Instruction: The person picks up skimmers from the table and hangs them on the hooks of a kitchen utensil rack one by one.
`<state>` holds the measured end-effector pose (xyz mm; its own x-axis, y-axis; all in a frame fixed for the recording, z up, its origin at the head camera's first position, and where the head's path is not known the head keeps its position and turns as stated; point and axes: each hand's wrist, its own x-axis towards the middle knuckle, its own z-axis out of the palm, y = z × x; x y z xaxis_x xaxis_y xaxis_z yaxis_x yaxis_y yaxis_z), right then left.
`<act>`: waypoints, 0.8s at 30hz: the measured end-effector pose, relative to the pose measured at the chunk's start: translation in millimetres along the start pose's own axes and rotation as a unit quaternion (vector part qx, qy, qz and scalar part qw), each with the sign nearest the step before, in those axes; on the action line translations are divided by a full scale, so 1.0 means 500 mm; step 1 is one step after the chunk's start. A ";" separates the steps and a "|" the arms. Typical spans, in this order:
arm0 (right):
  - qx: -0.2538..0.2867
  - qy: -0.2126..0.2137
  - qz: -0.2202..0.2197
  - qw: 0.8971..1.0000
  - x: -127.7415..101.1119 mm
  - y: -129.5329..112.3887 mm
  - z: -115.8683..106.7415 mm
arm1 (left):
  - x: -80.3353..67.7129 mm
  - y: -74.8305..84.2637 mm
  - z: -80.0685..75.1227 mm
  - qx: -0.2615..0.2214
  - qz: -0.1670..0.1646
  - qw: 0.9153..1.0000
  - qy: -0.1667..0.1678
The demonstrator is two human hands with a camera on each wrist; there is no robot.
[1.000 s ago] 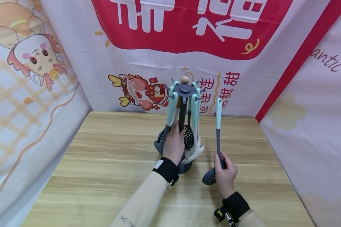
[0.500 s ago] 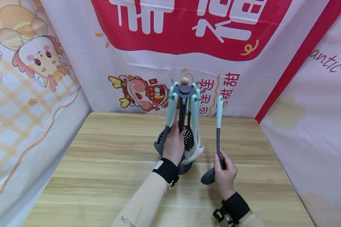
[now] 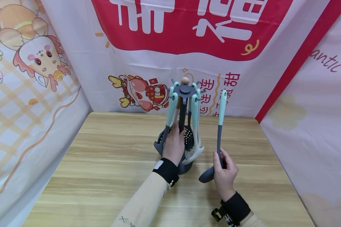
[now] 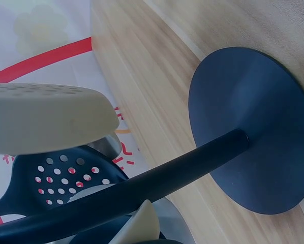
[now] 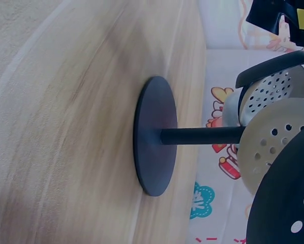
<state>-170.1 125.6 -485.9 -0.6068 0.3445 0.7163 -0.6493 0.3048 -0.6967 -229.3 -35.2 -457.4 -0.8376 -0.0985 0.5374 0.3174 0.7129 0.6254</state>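
Note:
A dark utensil rack (image 3: 184, 94) with a round base stands mid-table and carries several teal-handled utensils (image 3: 170, 110). My left hand (image 3: 176, 134) grips its central pole from the front. To the right, my right hand (image 3: 222, 162) holds a slotted spoon (image 3: 219, 132) by its dark shaft. The spoon stands nearly upright with its teal handle on top and its head (image 3: 206, 176) down beside my palm. The left wrist view shows the rack's base (image 4: 259, 132), pole (image 4: 142, 188) and a perforated skimmer (image 4: 65, 178). The right wrist view shows the base (image 5: 154, 134) and the held spoon's dotted head (image 5: 289, 208).
The wooden table (image 3: 102, 157) is walled on three sides by printed banners (image 3: 31, 94). Bare wood lies to the left and in front of the rack. The table's right edge (image 3: 284, 176) runs close past my right hand.
My right hand has raised the slotted spoon and tipped it slightly: the teal handle top moved up and right, the head swung left. The left hand and the rack stayed still.

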 end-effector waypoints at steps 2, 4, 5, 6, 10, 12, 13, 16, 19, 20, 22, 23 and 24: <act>0.005 0.001 -0.002 1.000 0.003 -0.011 0.002 | 0.000 0.000 0.000 -0.001 0.000 1.000 -0.001; 0.008 0.003 -0.001 1.000 0.003 -0.009 0.003 | 0.001 0.001 -0.001 0.000 -0.002 1.000 -0.003; 0.009 0.004 -0.001 1.000 0.001 -0.003 0.003 | 0.001 0.001 -0.001 0.001 -0.003 1.000 -0.004; 0.008 0.004 0.001 1.000 0.000 0.001 0.002 | 0.001 0.001 -0.001 0.002 -0.004 1.000 -0.005; 0.012 0.006 0.017 1.000 -0.004 0.023 0.000 | 0.002 0.000 -0.001 0.003 -0.009 1.000 -0.010; 0.014 0.007 0.028 0.999 -0.003 0.022 -0.001 | 0.002 0.000 -0.001 0.000 -0.009 1.000 -0.010; 0.012 0.007 0.034 0.999 -0.002 0.020 -0.002 | 0.002 0.000 -0.001 -0.001 -0.009 1.000 -0.010; 0.006 0.004 0.048 0.999 0.002 0.011 -0.002 | 0.002 -0.001 -0.001 -0.004 -0.006 1.000 -0.009; 0.005 0.000 0.052 0.999 0.006 0.003 -0.002 | 0.001 -0.002 -0.001 -0.006 -0.004 1.000 -0.008; 0.007 0.000 0.051 0.999 0.008 0.000 -0.001 | 0.002 -0.002 -0.001 -0.007 -0.003 1.000 -0.007; 0.012 0.003 0.049 0.999 0.011 -0.005 0.000 | 0.002 -0.003 0.000 -0.006 -0.002 1.000 -0.006; 0.015 0.004 0.050 0.999 0.012 -0.008 0.001 | 0.002 -0.003 0.000 -0.006 -0.001 1.000 -0.006; 0.018 0.007 0.049 0.999 0.014 -0.010 0.001 | 0.002 -0.003 0.001 -0.007 0.000 1.000 -0.007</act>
<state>-171.2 125.9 -477.3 -0.6618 0.3830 0.6444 -0.6034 0.2379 -0.7611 -230.9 -36.1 -458.1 -0.8431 -0.0889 0.5304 0.3236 0.7038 0.6324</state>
